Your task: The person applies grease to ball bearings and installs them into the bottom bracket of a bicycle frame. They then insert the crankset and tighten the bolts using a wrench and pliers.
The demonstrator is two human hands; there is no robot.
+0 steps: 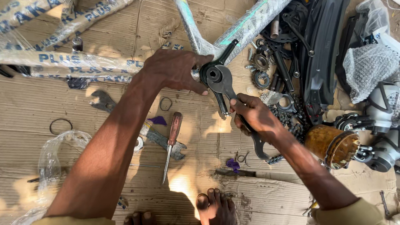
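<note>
My left hand [173, 68] grips the bottom bracket area of a bicycle frame [243, 29] wrapped in clear plastic, which lies on cardboard. A black crank arm [228, 48] sticks out from that spot. My right hand [255, 116] is closed on the handle of a flat grey spanner [223, 81], whose round head sits over the bracket just right of my left hand.
On the cardboard [37, 112] lie a wood-handled screwdriver [171, 143], two open spanners [160, 139], rubber rings [60, 126] and a plastic bag [54, 158]. Chain [289, 121], sprockets [261, 62], black mudguards [323, 46], an amber grease jar [333, 146] and wrapped parts crowd the right. My bare toes [214, 206] show at the bottom.
</note>
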